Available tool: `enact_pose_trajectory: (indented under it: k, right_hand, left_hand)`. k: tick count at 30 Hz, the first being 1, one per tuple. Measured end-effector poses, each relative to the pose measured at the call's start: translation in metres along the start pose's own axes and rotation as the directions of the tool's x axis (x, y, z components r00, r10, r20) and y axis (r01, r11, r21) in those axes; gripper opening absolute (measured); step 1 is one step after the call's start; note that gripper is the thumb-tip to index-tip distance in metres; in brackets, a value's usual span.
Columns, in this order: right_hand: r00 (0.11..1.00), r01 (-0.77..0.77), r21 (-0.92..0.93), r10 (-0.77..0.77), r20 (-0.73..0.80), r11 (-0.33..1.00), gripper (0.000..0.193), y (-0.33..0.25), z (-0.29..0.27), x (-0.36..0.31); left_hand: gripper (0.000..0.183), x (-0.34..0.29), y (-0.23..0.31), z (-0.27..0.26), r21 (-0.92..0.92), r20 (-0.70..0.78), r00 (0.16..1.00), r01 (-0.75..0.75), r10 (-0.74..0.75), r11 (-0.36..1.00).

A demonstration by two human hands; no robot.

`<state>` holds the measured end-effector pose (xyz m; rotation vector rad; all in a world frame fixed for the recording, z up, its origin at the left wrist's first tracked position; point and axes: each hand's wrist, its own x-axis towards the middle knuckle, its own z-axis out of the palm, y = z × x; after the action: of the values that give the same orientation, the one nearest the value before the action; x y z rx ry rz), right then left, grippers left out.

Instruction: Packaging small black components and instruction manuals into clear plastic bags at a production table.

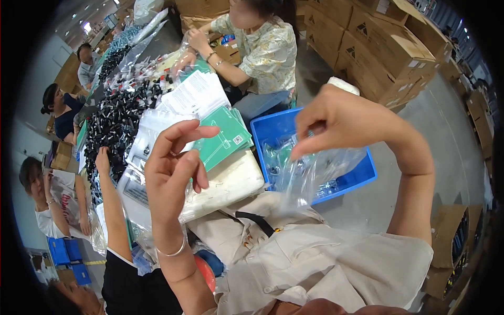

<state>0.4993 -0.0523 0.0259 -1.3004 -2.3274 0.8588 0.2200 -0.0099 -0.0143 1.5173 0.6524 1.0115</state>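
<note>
My right hand (338, 121) is raised over the blue bin (371, 176), fingers pinched together on a clear plastic bag (302, 181). The bag hangs down in front of the bin, blurred by motion, so what it holds is hard to make out. To the left, my left hand (176, 165) is held up with loosely curled fingers apart and nothing visible in them. Behind its fingertips lies a stack of green printed leaflets (227, 131), resting near a white foam block (236, 181). Inside the bin are several clear bags with small parts.
A large heap of small black parts (121, 113) covers the table on the left, beside white printed sheets (194, 94). Across from me a co-worker (268, 58) handles clear plastic. Other people sit along the left side. Stacked cardboard boxes (375, 58) stand at the back right.
</note>
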Motion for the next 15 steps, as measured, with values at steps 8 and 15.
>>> enact_pose_trajectory:
  k: [8,15]
  right_hand:
    - [0.832,-0.438,0.407,0.533,-0.154,0.801,0.033,0.177,0.055,-0.062]
    - [0.545,-0.539,0.640,0.806,-0.231,0.548,0.030,0.312,0.150,-0.034]
  left_hand:
    - [0.028,-0.032,-0.085,-0.054,0.047,-0.184,0.954,0.251,-0.238,0.967]
    - [0.026,-0.086,-0.119,-0.115,0.066,-0.493,0.823,0.360,-0.283,0.930]
